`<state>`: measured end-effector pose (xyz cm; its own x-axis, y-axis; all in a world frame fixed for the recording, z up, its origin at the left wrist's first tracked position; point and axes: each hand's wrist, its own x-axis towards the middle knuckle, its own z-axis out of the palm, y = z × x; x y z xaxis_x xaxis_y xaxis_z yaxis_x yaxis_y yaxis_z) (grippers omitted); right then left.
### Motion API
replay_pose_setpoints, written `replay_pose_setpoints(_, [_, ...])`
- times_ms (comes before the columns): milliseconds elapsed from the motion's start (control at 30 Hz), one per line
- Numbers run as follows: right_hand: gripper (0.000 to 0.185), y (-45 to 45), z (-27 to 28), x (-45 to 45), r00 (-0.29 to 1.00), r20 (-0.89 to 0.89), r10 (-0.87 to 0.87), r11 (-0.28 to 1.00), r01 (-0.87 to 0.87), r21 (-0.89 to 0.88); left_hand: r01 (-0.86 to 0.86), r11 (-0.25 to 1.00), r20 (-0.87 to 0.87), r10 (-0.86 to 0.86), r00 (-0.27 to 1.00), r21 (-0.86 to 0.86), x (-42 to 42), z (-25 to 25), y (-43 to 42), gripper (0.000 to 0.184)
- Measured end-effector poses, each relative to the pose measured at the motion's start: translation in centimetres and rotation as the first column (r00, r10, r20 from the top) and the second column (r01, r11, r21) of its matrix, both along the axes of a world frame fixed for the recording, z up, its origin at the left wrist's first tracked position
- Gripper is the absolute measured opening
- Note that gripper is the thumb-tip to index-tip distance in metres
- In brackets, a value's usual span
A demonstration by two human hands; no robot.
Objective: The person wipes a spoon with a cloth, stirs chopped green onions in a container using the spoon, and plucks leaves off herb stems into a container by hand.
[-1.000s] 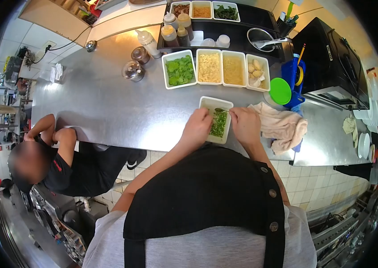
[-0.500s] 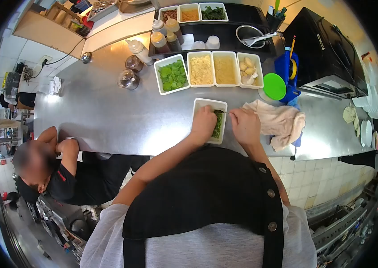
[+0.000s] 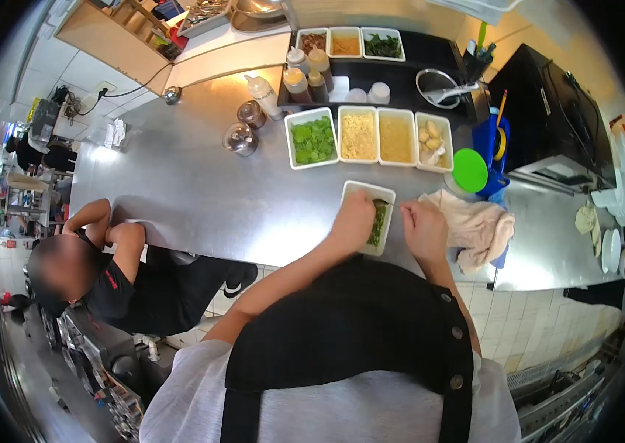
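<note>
Watching remotely, I saw the right hand (image 3: 426,227) pinching a spoon (image 3: 381,201); below the left hand (image 3: 357,221), whose grip I couldn't tell, sat a tub (image 3: 369,187).

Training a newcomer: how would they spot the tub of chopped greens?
On the steel counter, find the row of four white tubs. Below it in view, another white tub sits partly under the left hand. Unlike those four, it holds chopped greens.

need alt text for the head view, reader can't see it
A person's right hand holds a spoon in a white tub of chopped greens, with the left hand over the tub, at a steel counter. Beyond stands a row of four filled white tubs; a beige cloth lies to the right, and another person is at the left.
</note>
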<state>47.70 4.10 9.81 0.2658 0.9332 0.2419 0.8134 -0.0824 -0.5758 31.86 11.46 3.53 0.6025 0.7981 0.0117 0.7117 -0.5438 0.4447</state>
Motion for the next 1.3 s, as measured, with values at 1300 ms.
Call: replay_pose_setpoints(1300, [0.008, -1.8, 0.4, -0.1, 0.992, -0.079, -0.103, 0.992, 0.108, 0.067, 0.403, 0.914, -0.257, -0.399, 0.880, -0.040, -0.5, 0.4, 3.3, 0.011])
